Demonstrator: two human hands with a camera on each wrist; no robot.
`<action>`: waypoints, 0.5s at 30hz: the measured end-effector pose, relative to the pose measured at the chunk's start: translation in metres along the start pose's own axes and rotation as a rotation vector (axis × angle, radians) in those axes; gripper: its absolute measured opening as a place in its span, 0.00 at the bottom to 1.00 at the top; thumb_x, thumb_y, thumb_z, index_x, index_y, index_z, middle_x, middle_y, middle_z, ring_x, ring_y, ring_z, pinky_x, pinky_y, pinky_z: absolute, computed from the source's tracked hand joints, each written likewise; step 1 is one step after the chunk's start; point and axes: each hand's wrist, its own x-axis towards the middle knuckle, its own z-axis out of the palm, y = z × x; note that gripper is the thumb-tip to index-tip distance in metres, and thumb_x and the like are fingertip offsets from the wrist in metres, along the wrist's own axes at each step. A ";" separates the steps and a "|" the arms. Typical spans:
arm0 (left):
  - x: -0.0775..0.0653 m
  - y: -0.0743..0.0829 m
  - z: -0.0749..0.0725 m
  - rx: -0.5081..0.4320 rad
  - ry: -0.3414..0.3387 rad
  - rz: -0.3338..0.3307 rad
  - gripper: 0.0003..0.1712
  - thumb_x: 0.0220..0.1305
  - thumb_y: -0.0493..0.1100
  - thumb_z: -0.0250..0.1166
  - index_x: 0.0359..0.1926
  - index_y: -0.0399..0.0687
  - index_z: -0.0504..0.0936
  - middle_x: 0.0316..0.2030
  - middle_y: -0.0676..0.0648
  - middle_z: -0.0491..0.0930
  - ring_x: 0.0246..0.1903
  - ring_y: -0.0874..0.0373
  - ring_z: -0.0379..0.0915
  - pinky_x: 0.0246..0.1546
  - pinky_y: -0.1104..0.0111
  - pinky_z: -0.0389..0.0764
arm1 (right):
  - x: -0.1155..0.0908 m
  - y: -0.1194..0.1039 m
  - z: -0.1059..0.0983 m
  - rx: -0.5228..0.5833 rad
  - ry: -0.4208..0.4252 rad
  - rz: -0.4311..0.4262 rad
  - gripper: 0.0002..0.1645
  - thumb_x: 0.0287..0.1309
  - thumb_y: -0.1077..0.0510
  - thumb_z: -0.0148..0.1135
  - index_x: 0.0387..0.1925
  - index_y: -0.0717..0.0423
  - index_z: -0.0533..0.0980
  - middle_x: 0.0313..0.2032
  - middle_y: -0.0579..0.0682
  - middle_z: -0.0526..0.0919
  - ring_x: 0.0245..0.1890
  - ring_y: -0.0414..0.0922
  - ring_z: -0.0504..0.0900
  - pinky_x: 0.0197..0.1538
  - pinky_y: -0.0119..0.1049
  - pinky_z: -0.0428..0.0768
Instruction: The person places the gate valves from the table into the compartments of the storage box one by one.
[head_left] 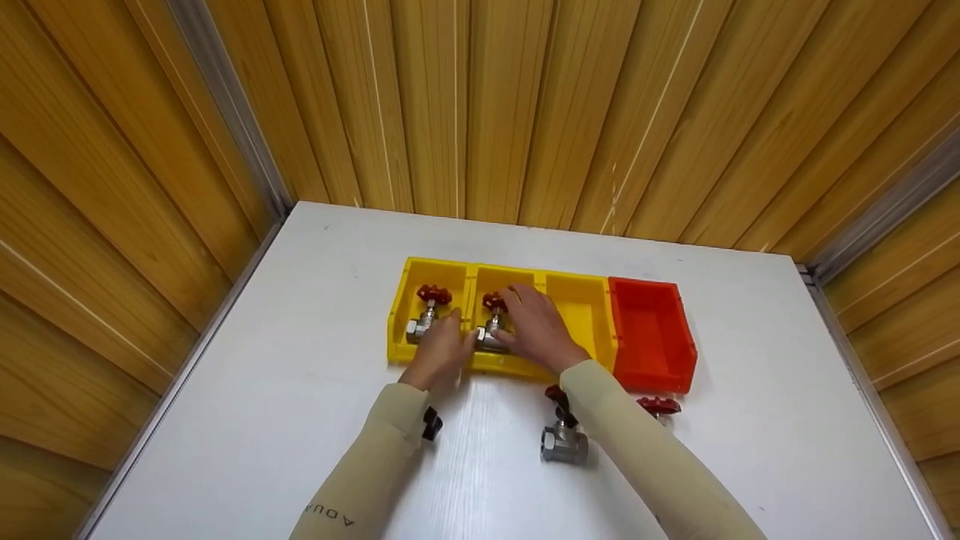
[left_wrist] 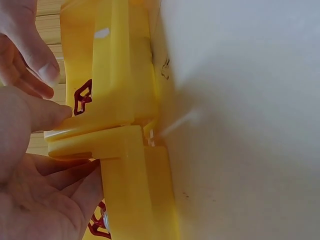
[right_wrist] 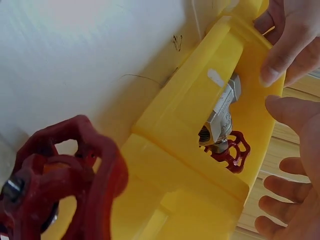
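In the head view my left hand (head_left: 441, 349) is at the divider between the first two compartments of a yellow bin row (head_left: 491, 367). It pinches that wall, thumb on one side and fingers on the other, as the left wrist view shows. My right hand (head_left: 538, 326) hovers over the second compartment with its fingers spread and apart. Beneath it lies a metal gate valve with a red handwheel (right_wrist: 220, 117), inside that compartment. Another red-wheeled gate valve (head_left: 427, 319) lies in the leftmost compartment, partly hidden by my left hand.
A red bin (head_left: 686, 337) adjoins the yellow row at the right. On the white table (head_left: 300, 360), a gate valve (head_left: 564, 442) stands beside my right sleeve; another red handwheel (head_left: 660, 406) shows behind that sleeve. Wood-look walls (head_left: 495, 112) enclose the table.
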 end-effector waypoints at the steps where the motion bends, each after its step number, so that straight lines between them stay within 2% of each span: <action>1: 0.000 0.000 0.000 0.000 0.002 0.000 0.36 0.71 0.50 0.56 0.71 0.34 0.59 0.57 0.35 0.76 0.42 0.50 0.77 0.51 0.57 0.82 | -0.001 0.000 -0.001 -0.006 0.004 -0.003 0.43 0.55 0.42 0.68 0.68 0.53 0.64 0.67 0.54 0.66 0.68 0.52 0.64 0.73 0.52 0.60; 3: 0.000 0.001 -0.001 -0.006 0.002 -0.005 0.36 0.70 0.50 0.56 0.71 0.35 0.59 0.57 0.35 0.76 0.42 0.49 0.78 0.51 0.57 0.82 | -0.004 -0.001 -0.004 -0.020 0.010 -0.008 0.44 0.55 0.41 0.67 0.68 0.53 0.63 0.67 0.54 0.65 0.68 0.52 0.63 0.74 0.51 0.59; 6: 0.001 0.002 -0.001 0.001 0.001 -0.008 0.36 0.70 0.50 0.56 0.71 0.34 0.59 0.59 0.34 0.74 0.50 0.45 0.77 0.55 0.54 0.79 | -0.008 -0.003 -0.006 -0.049 0.012 -0.024 0.46 0.55 0.39 0.67 0.69 0.53 0.62 0.68 0.54 0.64 0.69 0.52 0.62 0.74 0.51 0.59; 10: 0.001 0.002 -0.001 -0.008 -0.014 -0.021 0.37 0.70 0.51 0.56 0.71 0.34 0.58 0.62 0.33 0.72 0.59 0.41 0.72 0.61 0.52 0.74 | -0.014 -0.003 -0.007 -0.064 0.027 -0.028 0.48 0.54 0.38 0.66 0.70 0.53 0.61 0.68 0.54 0.64 0.70 0.52 0.61 0.74 0.52 0.58; 15: -0.001 0.005 -0.003 -0.050 -0.024 -0.060 0.39 0.70 0.52 0.56 0.73 0.39 0.54 0.67 0.36 0.66 0.64 0.42 0.66 0.65 0.51 0.69 | -0.021 -0.001 -0.007 -0.065 0.049 -0.033 0.46 0.54 0.38 0.67 0.69 0.52 0.62 0.68 0.53 0.65 0.70 0.53 0.61 0.74 0.52 0.57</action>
